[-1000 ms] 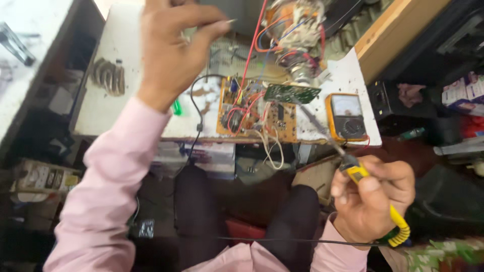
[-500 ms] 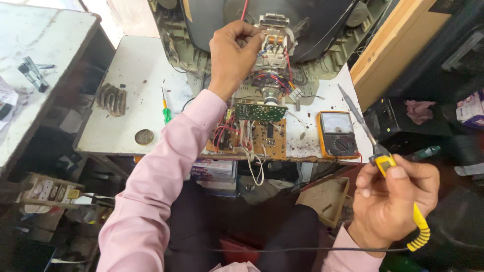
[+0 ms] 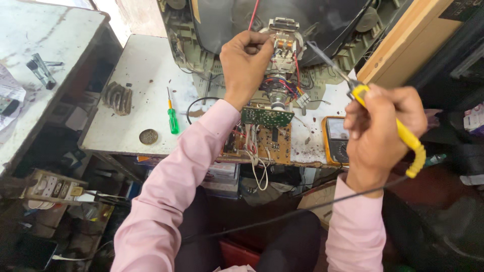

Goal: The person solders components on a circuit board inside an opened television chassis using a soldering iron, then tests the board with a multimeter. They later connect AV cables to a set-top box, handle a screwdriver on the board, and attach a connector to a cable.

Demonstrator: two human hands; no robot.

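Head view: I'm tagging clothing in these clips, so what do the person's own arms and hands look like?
Both arms wear long sleeves of a plain pale pink shirt, creased along the forearm, with buttoned-style cuffs ending at the wrists. The left hand and the right hand are bare: no gloves, and no watch, ring or band shows. No markings or print appear on the fabric.

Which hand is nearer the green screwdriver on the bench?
Left. The left hand grips the small board at the tube neck, right of the green screwdriver. The right hand, holding the yellow soldering iron, is much farther right.
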